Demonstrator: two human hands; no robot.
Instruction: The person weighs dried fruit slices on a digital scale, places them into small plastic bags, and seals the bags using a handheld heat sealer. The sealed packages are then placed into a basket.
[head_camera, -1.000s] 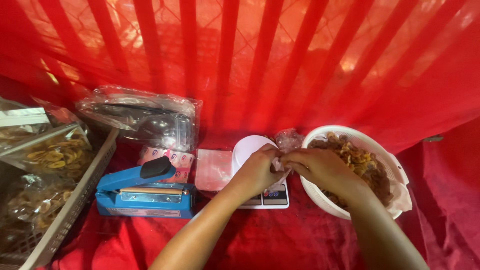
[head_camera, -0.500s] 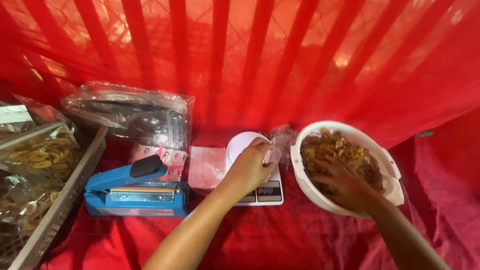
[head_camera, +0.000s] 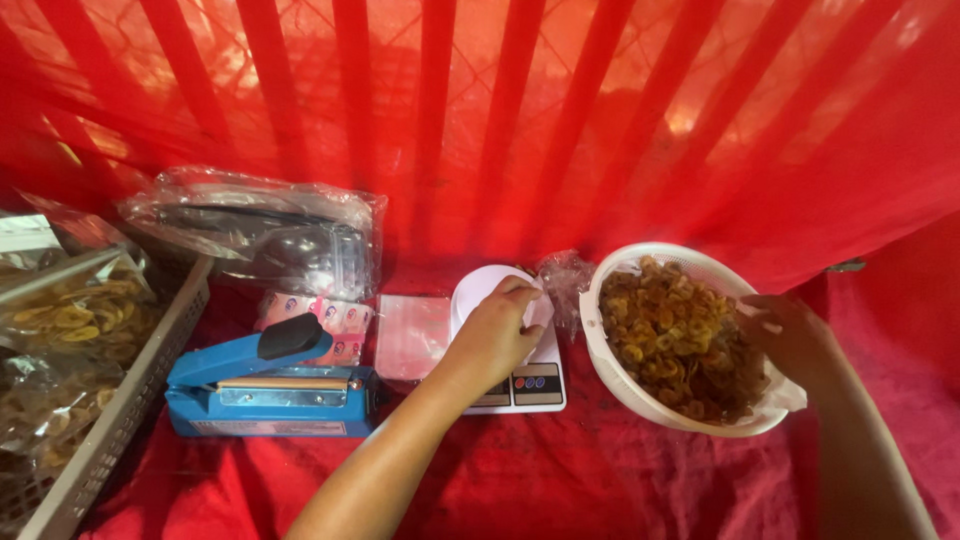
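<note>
Down on the red cloth (head_camera: 600, 480), the kitchen scale (head_camera: 520, 375) lies with its long axis running away from the person, its buttons at the near end and its round white plate at the far end. A small clear bag (head_camera: 563, 285) stands just beside that plate. Reaching forward with the forearm slanting up from the lower left, the left hand (head_camera: 495, 335) rests on the plate, fingers curled at the bag's edge. At the right, the right hand (head_camera: 795, 340) grips the rim of the white bowl (head_camera: 600, 350) of fried chips (head_camera: 680, 340). A blue heat sealer (head_camera: 265, 385) lies crosswise to the left.
</note>
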